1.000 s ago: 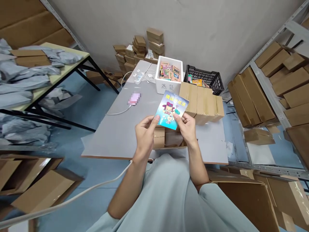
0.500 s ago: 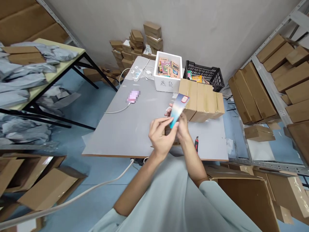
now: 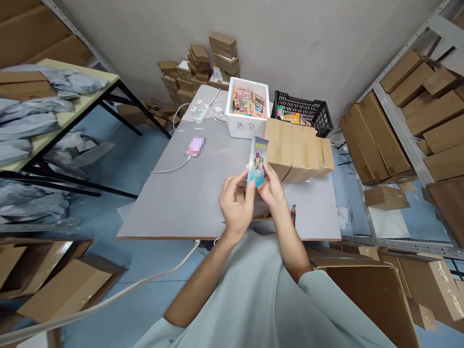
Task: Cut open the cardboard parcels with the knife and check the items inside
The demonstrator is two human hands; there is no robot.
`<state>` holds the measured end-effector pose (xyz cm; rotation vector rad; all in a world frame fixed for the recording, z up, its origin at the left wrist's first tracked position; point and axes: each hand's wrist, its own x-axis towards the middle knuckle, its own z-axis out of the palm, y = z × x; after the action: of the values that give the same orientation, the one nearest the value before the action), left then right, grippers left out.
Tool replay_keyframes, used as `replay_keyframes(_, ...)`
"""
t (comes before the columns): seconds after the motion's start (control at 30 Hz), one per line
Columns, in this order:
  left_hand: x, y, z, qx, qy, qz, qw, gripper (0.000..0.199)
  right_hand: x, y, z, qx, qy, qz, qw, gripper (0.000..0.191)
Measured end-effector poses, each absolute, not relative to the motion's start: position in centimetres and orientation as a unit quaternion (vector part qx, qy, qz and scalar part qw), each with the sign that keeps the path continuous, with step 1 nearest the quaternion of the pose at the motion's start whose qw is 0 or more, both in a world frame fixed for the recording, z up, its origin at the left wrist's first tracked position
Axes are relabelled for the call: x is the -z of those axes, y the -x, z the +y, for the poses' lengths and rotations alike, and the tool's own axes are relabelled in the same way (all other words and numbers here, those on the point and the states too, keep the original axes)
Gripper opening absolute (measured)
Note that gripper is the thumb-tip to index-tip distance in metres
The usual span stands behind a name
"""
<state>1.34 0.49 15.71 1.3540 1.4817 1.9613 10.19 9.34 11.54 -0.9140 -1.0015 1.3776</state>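
A small blue cardboard pack with a colourful cartoon picture and yellow lettering point(image 3: 259, 162) is held up between the two bare hands, tilted so that its printed face and a pale narrow side both show. The left hand point(image 3: 235, 205) has thumb and fingers nearly closed on its lower left edge; the right hand point(image 3: 273, 190) has the thumb at the right edge and the fingers bent in below, some of them hidden. Both forearms reach forward from pale blue-green sleeves, wrists close together. Directly under the hands is a brown cardboard box point(image 3: 261, 212), mostly covered by them. Just beyond the hands stands an open white foam box with handwritten black characters point(image 3: 243, 129), filled with small orange and pink printed packs point(image 3: 250, 103); to its right, a black plastic lattice crate point(image 3: 322, 115) has green and orange items in it. A row of taped brown cartons point(image 3: 300, 152) stands to the right of the pack, and a red-and-black cutter point(image 3: 293, 215) lies beside the right forearm. The grey tabletop point(image 3: 170, 203) spreads around the hands, with a white power strip point(image 3: 199, 114) far to their left. Farther left is a yellow-topped table point(image 3: 89, 92) bearing grey plastic parcels point(image 3: 29, 126); well to the right, a metal shelf point(image 3: 389, 111) holds cartons.
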Motion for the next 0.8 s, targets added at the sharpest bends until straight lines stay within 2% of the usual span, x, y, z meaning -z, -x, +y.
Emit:
replay_keyframes(0.13, -15.1, 0.9, 2.1, -0.696, -0.377, 0.528, 0.309, 0.047, -12.6, -12.0, 9.4, -0.591, 0.418, -0.34, 0.6, 0.056)
replay_keyframes(0.33, -13.8, 2.0, 4.1, -0.66, -0.374, 0.51, 0.405, 0.055, -14.9, -11.7, 7.0, -0.427, 0.482, -0.408, 0.648, 0.047)
replay_keyframes(0.57, -13.7, 1.1, 4.0, -0.64, -0.382, 0.462, 0.48, 0.064, -17.0, -10.4, 3.3, -0.351, 0.449, -0.577, 0.585, 0.031)
replay_keyframes(0.8, -13.7, 0.9, 3.2, -0.657, -0.332, 0.382, 0.559, 0.057, -15.9, -9.7, 3.3, -0.249, 0.437, -0.661, 0.556, 0.025)
